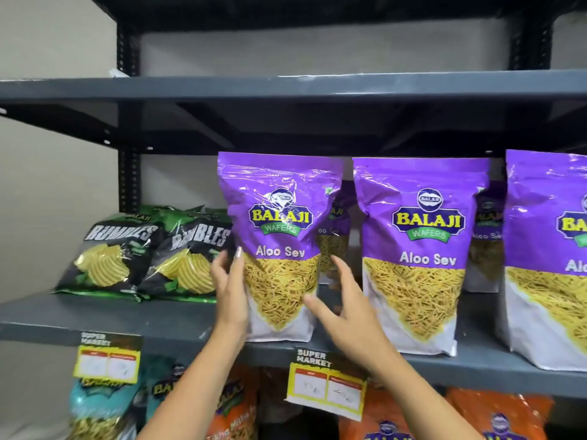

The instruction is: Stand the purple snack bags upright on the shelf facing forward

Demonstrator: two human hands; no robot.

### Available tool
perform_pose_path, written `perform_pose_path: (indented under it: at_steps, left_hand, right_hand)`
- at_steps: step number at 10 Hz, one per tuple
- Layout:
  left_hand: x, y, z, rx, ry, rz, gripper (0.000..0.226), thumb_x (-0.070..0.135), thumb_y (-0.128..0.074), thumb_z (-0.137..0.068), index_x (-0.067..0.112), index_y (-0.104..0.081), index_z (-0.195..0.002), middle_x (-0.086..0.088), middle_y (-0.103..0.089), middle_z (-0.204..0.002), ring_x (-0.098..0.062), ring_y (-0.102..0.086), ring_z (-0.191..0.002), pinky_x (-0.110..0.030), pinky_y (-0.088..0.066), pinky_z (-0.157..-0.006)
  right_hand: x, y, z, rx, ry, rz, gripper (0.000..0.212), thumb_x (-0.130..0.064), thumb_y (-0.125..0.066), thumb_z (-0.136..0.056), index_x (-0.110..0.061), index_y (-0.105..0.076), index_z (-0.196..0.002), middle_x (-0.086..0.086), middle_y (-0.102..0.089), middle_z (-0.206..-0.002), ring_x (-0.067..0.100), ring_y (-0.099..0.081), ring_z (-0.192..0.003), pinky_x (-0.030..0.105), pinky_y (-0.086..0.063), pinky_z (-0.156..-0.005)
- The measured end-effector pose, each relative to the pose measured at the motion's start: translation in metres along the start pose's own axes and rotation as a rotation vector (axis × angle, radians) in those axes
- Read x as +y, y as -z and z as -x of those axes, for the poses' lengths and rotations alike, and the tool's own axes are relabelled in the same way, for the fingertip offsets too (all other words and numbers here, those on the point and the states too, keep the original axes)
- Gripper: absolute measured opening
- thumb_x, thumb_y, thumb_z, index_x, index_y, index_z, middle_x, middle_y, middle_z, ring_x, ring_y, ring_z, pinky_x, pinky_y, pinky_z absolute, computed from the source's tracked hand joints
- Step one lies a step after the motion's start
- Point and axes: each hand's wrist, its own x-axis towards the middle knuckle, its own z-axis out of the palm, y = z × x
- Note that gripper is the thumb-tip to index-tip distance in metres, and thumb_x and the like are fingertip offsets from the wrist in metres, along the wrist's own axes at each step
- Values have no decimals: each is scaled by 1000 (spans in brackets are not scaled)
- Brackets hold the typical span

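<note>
Three purple Aloo Sev snack bags stand upright, facing forward, on the grey shelf [127,322]: a left bag [279,217], a middle bag [422,249] and a right bag [549,249] cut off by the frame edge. More purple bags [487,233] stand behind them. My left hand [230,290] lies flat against the left bag's left edge, fingers pointing up and holding it. My right hand [346,309] is at that bag's lower right with fingers spread; the thumb tip touches the bag and a gap shows beside the palm.
Two black-and-green Rumbles chip bags [111,249] lean back at the shelf's left. Yellow price tags [327,385] hang from the shelf's front lip. Orange [495,414] and teal bags fill the shelf below. Another grey shelf [286,87] sits close above the purple bags.
</note>
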Motion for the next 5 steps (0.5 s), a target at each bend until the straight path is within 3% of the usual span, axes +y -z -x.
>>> perform_pose_path:
  at_steps: [1, 2, 3, 4, 5]
  left_hand:
    - [-12, -4, -11, -101, 141, -8, 60, 53, -59, -82, 7, -52, -120, -19, -63, -122, -30, -63, -108, -48, -50, -96]
    - [-15, -12, -7, -51, 126, -93, 27, 47, -51, -91, 21, -54, -99, -8, -64, -104, -26, -61, -103, -50, -47, -99]
    - [-18, -15, -1, -61, 110, -151, 33, 57, -48, -87, 26, -52, -99, -5, -63, -108, -24, -60, -107, -50, -45, -101]
    - [-13, -15, 4, -60, 104, -209, 47, 68, -45, -81, 29, -51, -106, -4, -63, -116, -22, -60, -109, -48, -45, -101]
    - [-14, -10, 9, 43, -17, -411, 75, 70, -36, -80, 23, -35, -137, -10, -42, -147, -28, -41, -133, -48, -31, -113]
  right_hand:
    - [0, -11, -20, -107, -106, -226, 67, -38, -71, -81, -27, -40, -139, -24, -56, -127, -17, -52, -109, 5, -34, -100]
    - [10, -14, -28, -103, -158, -342, 49, -39, -76, -75, -31, -57, -119, -13, -70, -116, -2, -64, -108, 35, -47, -105]
    - [13, -10, -27, -81, -190, -414, 48, -26, -77, -77, -25, -55, -120, -7, -70, -114, 1, -68, -100, 28, -52, -98]
    - [7, -8, -24, -100, -211, -416, 69, -32, -76, -74, -16, -48, -135, -1, -69, -120, 4, -67, -101, 25, -52, -95]
    - [-1, -12, -16, 0, -235, -344, 103, -50, -78, -65, -18, -29, -149, -3, -61, -130, 13, -60, -118, 37, -45, -106]
